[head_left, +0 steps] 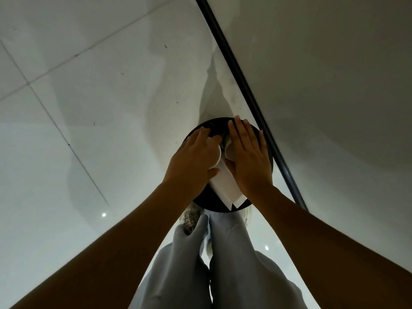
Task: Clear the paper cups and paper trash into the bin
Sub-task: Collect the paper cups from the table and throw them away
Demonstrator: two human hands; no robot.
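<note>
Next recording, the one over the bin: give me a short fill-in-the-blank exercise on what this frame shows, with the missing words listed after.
1. Both hands, the left hand and the right hand, are held over a round bin whose colour is ____.
2. The folded paper between the hands is ____ in colour.
3. The bin stands on a floor covered with ____.
4. A dark strip runs along the foot of the ____.

Missing words: black; white; tiles; wall
</note>
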